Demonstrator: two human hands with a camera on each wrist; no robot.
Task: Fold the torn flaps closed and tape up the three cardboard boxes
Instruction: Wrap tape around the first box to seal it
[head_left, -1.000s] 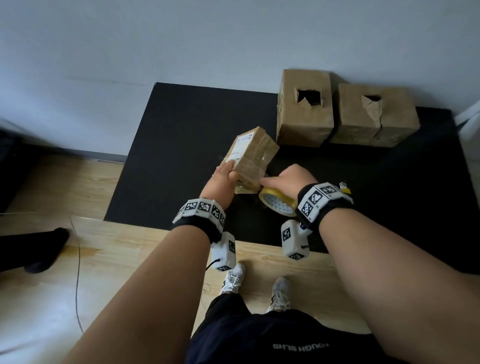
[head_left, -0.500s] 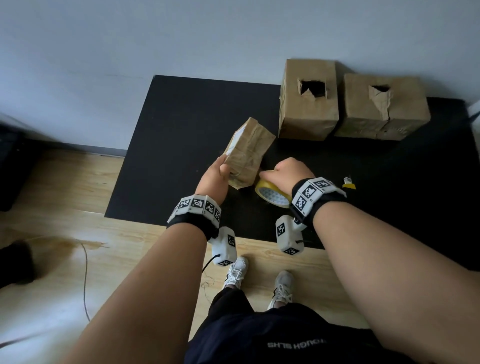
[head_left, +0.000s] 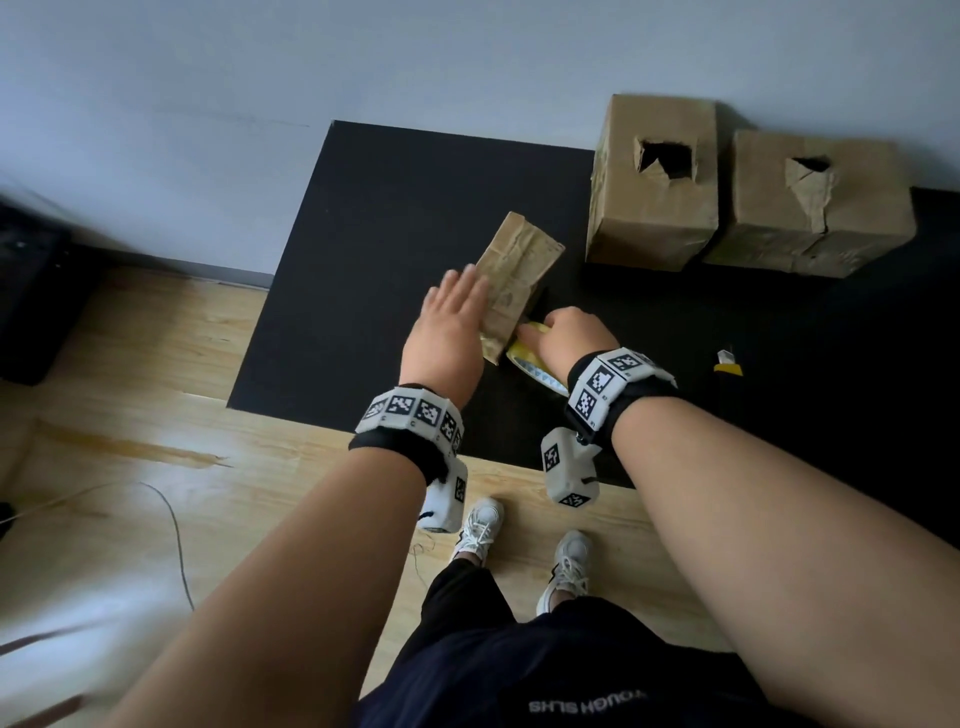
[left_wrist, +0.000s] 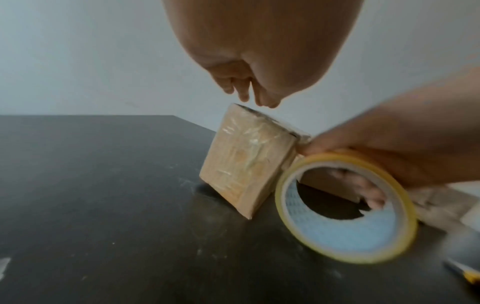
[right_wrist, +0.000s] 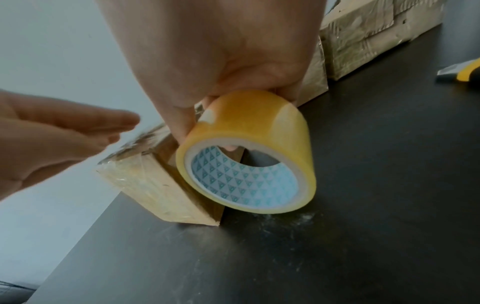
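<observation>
A small cardboard box (head_left: 519, 275) (left_wrist: 246, 164) (right_wrist: 155, 183) stands tilted on one edge on the black mat (head_left: 374, 234). My left hand (head_left: 452, 317) (right_wrist: 64, 139) lies flat with straight fingers over its left upper face; whether it touches is unclear. My right hand (head_left: 563, 338) (right_wrist: 221, 72) grips a yellow roll of tape (head_left: 537, 364) (left_wrist: 345, 207) (right_wrist: 249, 152) pressed against the box's right lower side. Two bigger boxes stand at the back by the wall: one (head_left: 654, 182) with a torn hole on top, the other (head_left: 815, 202) with a torn flap bent open.
A yellow-handled utility knife (head_left: 727, 362) (right_wrist: 462, 72) lies on the mat to the right of my hands. The mat ends at a wooden floor (head_left: 156, 415) where my feet stand. A thin cable (head_left: 176, 535) runs across the floor at left.
The left hand has let go of the small box's lower corner and now lies flat with spread fingers over its left face. The box has tilted further. The right hand stays on the tape.
</observation>
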